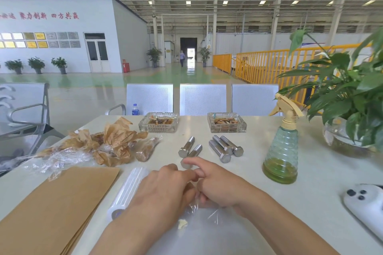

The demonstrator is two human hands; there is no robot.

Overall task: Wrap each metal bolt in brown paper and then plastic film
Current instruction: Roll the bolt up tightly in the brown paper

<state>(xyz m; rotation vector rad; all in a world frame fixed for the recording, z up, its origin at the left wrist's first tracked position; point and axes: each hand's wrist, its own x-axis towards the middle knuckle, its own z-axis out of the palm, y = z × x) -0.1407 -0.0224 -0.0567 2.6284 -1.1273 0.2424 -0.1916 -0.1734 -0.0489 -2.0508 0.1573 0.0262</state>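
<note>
My left hand (163,188) and my right hand (215,182) meet at the near middle of the table, both gripping a paper-wrapped bolt (189,189) that they mostly hide. A sheet of plastic film (207,215) lies under it. Several bare metal bolts (222,148) lie just beyond my hands, two (187,147) to the left of the others. One bolt wrapped in paper and film (147,150) lies left of them. The film roll (128,190) rests beside my left hand. A stack of brown paper sheets (53,207) lies at the near left.
Crumpled brown paper and film (99,147) pile up at the far left. Two glass ashtrays (158,123) (227,123) stand at the back. A green spray bottle (281,151), a potted plant (348,97) and a white controller (366,207) occupy the right side.
</note>
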